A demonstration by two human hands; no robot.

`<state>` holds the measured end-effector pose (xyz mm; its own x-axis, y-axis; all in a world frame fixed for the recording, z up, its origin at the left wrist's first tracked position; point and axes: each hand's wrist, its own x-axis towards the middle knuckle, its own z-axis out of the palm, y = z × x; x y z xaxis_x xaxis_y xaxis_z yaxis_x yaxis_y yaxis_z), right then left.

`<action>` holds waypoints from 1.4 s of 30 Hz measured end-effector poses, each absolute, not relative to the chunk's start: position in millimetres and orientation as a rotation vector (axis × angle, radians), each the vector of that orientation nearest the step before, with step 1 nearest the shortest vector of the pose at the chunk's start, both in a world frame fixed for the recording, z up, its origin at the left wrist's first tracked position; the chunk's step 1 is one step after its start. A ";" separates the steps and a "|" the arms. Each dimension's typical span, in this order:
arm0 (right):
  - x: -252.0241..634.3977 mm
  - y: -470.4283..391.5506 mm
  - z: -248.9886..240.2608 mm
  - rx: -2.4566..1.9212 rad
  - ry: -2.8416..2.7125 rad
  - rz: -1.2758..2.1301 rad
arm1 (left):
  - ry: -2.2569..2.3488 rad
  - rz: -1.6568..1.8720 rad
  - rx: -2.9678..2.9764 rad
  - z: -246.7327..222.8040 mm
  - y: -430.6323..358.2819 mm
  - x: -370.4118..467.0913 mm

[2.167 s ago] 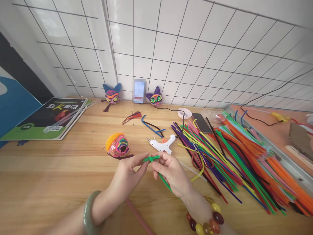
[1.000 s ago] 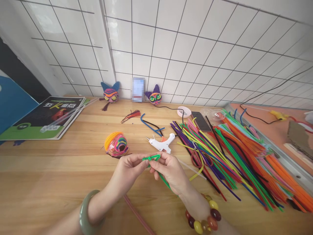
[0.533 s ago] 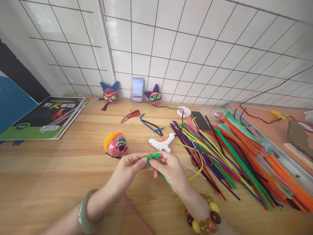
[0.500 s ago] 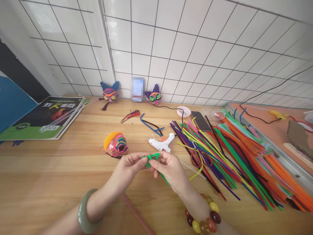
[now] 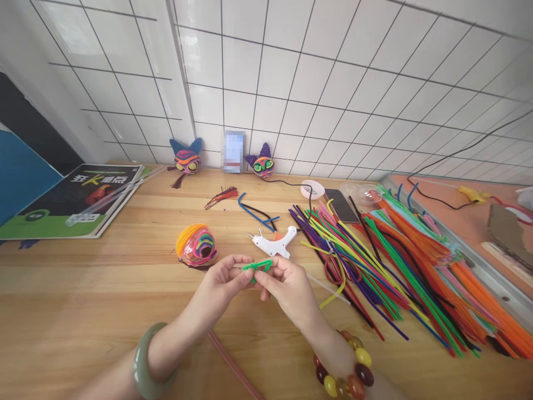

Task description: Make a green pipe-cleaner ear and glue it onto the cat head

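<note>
Between my two hands is a green pipe cleaner point(image 5: 263, 265), bent into a small loop or triangle. My left hand point(image 5: 227, 276) pinches its left end between thumb and finger, and my right hand point(image 5: 287, 282) pinches the right side. Fingers hide part of the bend. Just beyond them lies a white glue gun point(image 5: 275, 243), nozzle pointing left. To the left of it sits a clear ball point(image 5: 196, 246) partly covered with orange strands and a coloured eye shape.
Many loose pipe cleaners point(image 5: 353, 261) spread over the right side. By the wall stand two decorated animal heads point(image 5: 186, 158) and a phone point(image 5: 234, 152). Another phone point(image 5: 340, 205) lies near a pink dish point(image 5: 312, 189). A book point(image 5: 83, 194) is at left; a pinkish stick point(image 5: 235, 366) lies in front.
The green pipe cleaner has turned a little in my fingers, and its tail below my right hand no longer shows. Both hands stay in nearly the same place.
</note>
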<state>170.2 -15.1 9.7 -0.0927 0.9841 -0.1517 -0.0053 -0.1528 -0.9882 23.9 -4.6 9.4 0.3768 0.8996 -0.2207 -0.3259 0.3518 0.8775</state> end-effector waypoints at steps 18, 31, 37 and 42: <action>161.3 -21.7 9.5 -1.297 -1.276 1.310 | 0.897 0.961 0.870 7.1 -5.3 26.2; 165.3 -17.5 9.6 -1.218 -1.243 1.476 | 0.978 0.972 0.807 4.4 0.3 20.6; 168.9 -13.0 7.5 -1.263 -1.165 1.516 | 0.973 0.945 0.743 3.9 4.6 16.5; 169.5 -13.4 2.8 -1.268 -1.178 1.598 | 0.945 0.954 0.732 2.9 5.8 15.6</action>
